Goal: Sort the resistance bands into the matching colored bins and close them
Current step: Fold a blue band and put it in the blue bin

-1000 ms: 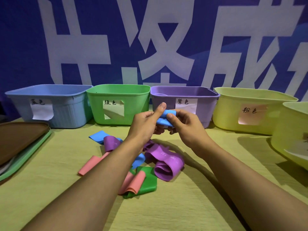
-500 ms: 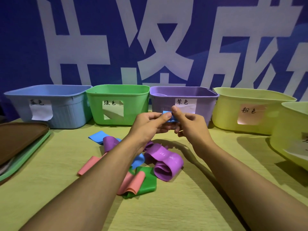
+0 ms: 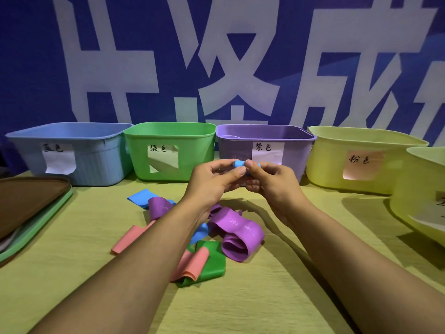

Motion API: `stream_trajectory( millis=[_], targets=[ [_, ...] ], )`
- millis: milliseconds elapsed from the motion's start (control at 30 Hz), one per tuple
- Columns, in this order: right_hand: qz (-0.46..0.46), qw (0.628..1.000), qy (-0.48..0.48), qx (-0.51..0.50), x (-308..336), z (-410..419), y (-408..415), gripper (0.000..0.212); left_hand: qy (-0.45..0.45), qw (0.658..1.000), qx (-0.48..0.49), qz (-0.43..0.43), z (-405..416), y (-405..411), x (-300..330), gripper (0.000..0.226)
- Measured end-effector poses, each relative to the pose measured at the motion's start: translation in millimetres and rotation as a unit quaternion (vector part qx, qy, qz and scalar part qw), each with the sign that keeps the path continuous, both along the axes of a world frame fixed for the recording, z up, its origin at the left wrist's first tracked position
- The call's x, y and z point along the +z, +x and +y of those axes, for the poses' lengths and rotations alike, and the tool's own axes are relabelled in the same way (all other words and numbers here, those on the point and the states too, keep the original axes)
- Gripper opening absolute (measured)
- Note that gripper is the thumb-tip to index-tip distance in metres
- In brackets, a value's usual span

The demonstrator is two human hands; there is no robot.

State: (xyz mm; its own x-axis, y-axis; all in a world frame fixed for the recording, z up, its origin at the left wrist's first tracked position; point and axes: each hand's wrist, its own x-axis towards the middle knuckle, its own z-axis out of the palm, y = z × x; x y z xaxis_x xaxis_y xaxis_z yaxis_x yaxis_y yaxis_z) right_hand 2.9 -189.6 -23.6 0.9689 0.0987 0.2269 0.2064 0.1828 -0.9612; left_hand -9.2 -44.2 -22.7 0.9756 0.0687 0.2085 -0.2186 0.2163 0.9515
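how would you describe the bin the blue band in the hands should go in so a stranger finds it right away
Along the blue banner stands a row of open bins on the table. Take the one at the far left end, the blue bin, beside the green bin. It is the row's only blue one.

a row of open bins [image 3: 168, 153] walls off the far side of the table [image 3: 265, 297]. loose bands [image 3: 238, 235] clutter the middle, stacked lids [image 3: 31, 208] block the left edge; bare table lies near and right.

left hand [image 3: 212, 182], right hand [image 3: 269, 183], pinching rolled blue band [image 3: 239, 163] (mostly hidden)
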Motion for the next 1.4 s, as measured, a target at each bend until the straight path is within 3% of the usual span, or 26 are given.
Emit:
stream_trajectory(
  millis=[233, 567, 700, 867, 1033, 1133, 1233, 1400],
  targets=[
    [0.050, 0.990, 0.127, 0.035, 2.7, 9.2, -4.5, 0.027, -0.114, 0.993, 0.008, 0.012, -4.0, -1.6, 0.2, 0.033],
    [0.072, 0.987, 0.135, 0.052, 4.5, 5.1, -9.1, 0.023, -0.099, 0.994, 0.039, 0.007, 3.0, 4.6, 1.3, 0.028],
    [0.071, 0.971, 0.219, 0.058, 3.8, 15.6, -11.5, 0.024, -0.189, 0.982, -0.013, 0.023, -2.1, 0.8, 4.7, 0.028],
    [0.071, 0.956, 0.279, 0.058, 1.5, 26.6, -13.1, 0.028, -0.194, 0.980, -0.026, 0.024, -7.2, 0.4, 4.0, 0.013],
    [0.008, 0.989, 0.143, -0.033, -2.3, 28.9, -13.0, 0.014, -0.142, 0.990, 0.014, 0.018, -2.7, 2.5, 0.7, 0.013],
    [-0.082, 0.991, -0.001, -0.101, -5.8, 26.0, -14.7, 0.013, -0.120, 0.992, 0.040, 0.010, -3.0, 3.8, -1.0, 0.012],
    [-0.173, 0.959, -0.173, -0.142, -8.5, 20.7, -15.4, 0.016, -0.107, 0.992, 0.071, -0.009, 0.1, 3.2, 1.9, 0.007],
    [-0.273, 0.894, -0.327, -0.136, -5.4, 24.0, -22.2, 0.043, -0.067, 0.990, 0.111, -0.050, 8.7, -0.9, 22.1, 0.006]
  ],
)
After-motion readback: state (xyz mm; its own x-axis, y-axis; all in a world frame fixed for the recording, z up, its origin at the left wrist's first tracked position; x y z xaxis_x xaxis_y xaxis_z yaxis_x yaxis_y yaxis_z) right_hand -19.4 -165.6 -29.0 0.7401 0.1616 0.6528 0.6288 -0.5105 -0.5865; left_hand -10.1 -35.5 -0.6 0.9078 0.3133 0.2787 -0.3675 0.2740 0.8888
